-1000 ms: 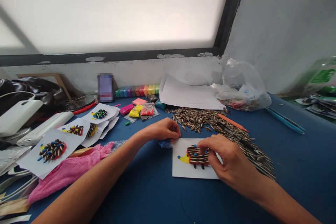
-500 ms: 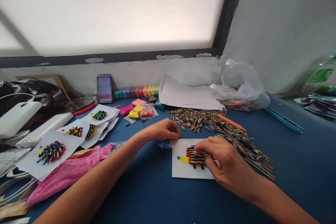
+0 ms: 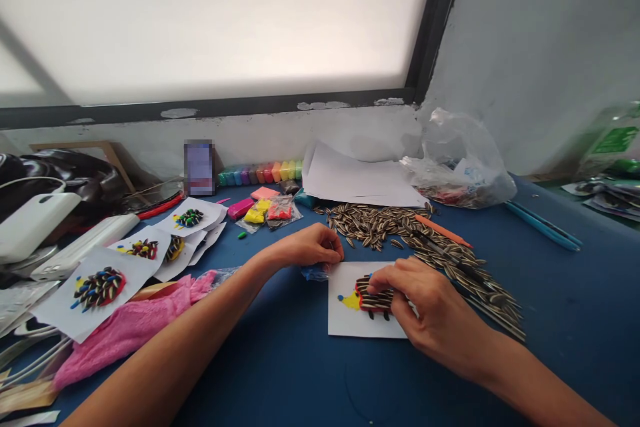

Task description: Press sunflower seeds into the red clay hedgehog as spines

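Note:
A white card carries a hedgehog figure with a yellow clay face, a blue nose, a red edge and striped sunflower seeds laid across its body. My right hand rests over the card's right side, index fingertip on the seeds, thumb apart from it; the hand hides the figure's right end. My left hand is closed at the card's upper left corner, its fingertips pressed together; what they hold, if anything, is hidden. Just beneath it lies a blue clay packet. Behind the card spreads a pile of sunflower seeds.
Finished-looking hedgehog cards and a pink cloth lie at left. Clay packets, a row of coloured clay, white paper and a plastic bag line the back. Blue tweezers-like tool lies right.
Both hands hold nearly the same positions. The view has shifted very slightly; no thing has visibly been picked up or put down.

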Demonstrator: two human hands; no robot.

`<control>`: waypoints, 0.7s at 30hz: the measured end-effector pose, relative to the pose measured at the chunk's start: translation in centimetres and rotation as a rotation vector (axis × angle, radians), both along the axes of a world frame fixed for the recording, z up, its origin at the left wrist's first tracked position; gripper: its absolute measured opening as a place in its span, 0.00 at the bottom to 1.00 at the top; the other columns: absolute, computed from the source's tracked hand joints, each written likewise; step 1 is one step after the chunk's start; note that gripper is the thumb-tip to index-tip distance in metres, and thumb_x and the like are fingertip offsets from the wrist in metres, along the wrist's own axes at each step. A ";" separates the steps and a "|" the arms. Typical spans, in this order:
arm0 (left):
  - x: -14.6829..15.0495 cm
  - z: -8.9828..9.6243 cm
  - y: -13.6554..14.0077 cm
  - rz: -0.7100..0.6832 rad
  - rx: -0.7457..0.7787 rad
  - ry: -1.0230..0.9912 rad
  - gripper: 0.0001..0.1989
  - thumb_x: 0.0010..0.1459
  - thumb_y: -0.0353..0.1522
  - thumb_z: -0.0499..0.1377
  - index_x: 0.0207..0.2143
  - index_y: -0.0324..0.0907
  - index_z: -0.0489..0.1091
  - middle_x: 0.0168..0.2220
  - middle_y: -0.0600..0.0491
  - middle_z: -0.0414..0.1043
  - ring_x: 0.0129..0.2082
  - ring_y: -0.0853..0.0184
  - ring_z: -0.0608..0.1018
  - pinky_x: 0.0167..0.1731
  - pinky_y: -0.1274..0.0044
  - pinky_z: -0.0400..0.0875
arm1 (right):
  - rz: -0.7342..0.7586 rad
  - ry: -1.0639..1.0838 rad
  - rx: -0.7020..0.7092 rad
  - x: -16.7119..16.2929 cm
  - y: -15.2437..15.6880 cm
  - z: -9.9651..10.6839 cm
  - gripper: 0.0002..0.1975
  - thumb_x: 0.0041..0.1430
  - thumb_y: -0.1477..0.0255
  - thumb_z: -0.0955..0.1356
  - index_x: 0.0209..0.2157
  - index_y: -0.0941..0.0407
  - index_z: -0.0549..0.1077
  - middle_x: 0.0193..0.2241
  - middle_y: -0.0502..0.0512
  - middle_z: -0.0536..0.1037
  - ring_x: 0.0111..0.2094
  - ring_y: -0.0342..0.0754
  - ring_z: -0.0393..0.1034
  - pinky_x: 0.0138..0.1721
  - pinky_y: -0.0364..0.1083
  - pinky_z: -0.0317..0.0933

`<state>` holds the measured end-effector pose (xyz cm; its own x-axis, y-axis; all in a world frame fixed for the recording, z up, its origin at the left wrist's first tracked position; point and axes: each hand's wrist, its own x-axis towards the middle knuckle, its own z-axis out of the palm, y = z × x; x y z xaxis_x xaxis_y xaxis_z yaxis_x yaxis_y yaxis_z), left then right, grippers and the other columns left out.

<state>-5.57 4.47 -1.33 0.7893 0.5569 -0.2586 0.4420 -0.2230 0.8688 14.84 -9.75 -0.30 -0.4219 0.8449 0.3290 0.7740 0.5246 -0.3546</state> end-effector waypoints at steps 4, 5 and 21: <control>0.0 0.0 0.0 -0.002 0.004 0.001 0.06 0.49 0.30 0.58 0.29 0.37 0.72 0.22 0.57 0.69 0.22 0.73 0.69 0.23 0.81 0.60 | -0.005 -0.007 0.009 0.1 -0.1 -0.1 0.16 0.55 0.85 0.59 0.38 0.56 0.73 0.30 0.55 0.77 0.32 0.49 0.67 0.37 0.50 0.62; 0.0 -0.1 0.1 -0.003 0.004 0.001 0.06 0.49 0.30 0.58 0.29 0.37 0.72 0.22 0.57 0.69 0.22 0.74 0.69 0.23 0.81 0.60 | -0.005 -0.008 0.014 0.1 -0.1 -0.1 0.16 0.55 0.85 0.59 0.38 0.57 0.73 0.30 0.55 0.76 0.32 0.49 0.67 0.36 0.50 0.62; 0.6 1.3 -0.7 0.162 0.079 -0.136 0.15 0.58 0.41 0.57 0.38 0.37 0.72 0.25 0.54 0.72 0.23 0.73 0.69 0.23 0.81 0.59 | -0.156 0.200 0.004 0.5 0.4 0.6 0.09 0.65 0.71 0.62 0.35 0.54 0.73 0.31 0.54 0.79 0.33 0.49 0.72 0.38 0.50 0.65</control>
